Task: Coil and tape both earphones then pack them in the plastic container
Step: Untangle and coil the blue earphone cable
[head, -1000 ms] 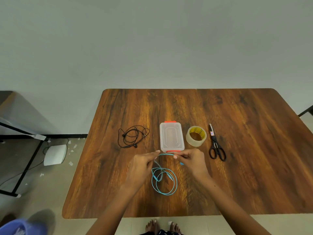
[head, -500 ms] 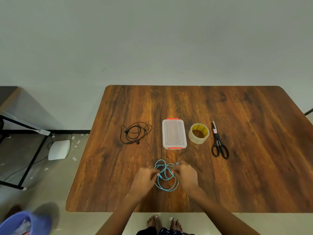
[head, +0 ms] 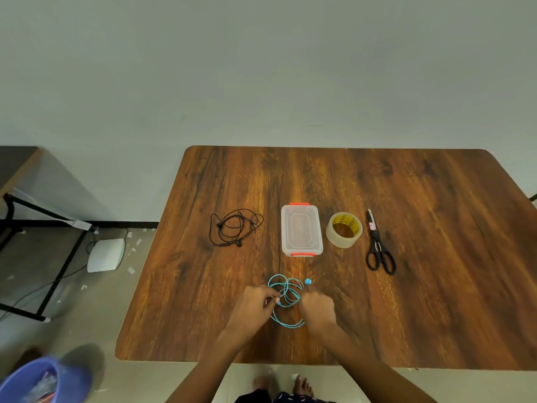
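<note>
Head view, lower centre: left hand (head: pixel 252 306) and right hand (head: pixel 318 309), fingers curled, each pinch the blue earphones (head: pixel 286 298) from opposite sides; the cord lies in loose loops on the wooden table (head: pixel 421 286) between them, one earbud just above the right hand. Near table edge runs just below the wrists; bare wood spreads wide to the right and to the left. Plastic container (head: pixel 301 229), centre frame, lid on with orange clips, nothing visible inside. Black earphones (head: pixel 235 227) loosely tangled left of it. Tape roll (head: pixel 344 229) just right; scissors (head: pixel 379 245) further right, blades closed.
</note>
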{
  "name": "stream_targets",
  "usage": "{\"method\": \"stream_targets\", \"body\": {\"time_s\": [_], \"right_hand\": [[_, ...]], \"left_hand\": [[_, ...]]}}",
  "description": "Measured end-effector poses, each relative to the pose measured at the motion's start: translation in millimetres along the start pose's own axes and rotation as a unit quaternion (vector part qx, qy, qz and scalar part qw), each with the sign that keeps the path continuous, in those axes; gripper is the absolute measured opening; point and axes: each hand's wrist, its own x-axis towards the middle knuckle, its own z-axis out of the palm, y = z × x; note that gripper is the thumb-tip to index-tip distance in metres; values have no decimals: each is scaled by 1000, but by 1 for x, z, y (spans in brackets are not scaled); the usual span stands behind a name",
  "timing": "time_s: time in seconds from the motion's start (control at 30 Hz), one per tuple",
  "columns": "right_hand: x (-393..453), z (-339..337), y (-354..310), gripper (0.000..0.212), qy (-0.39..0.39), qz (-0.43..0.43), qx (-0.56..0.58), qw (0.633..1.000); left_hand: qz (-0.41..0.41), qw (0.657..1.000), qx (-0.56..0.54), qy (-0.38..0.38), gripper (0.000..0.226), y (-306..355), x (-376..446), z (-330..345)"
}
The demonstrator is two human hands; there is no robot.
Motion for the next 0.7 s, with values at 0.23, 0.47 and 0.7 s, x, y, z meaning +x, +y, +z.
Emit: {"method": "stream_targets", "body": {"time_s": [0.23, 0.47, 0.7], "right_hand": [[-14, -61, -5, 12, 60, -26, 137, 988], [-50, -125, -25, 9, 218, -190, 204, 935], [-58, -135, -21, 18, 230, -275, 270, 894]], "left_hand": [[-62, 989, -137, 3, 15, 24, 4, -21], [-191, 842, -502, -48, 35, 83, -2, -65], [-185, 808, -557, -50, 18, 97, 1, -101]]}}
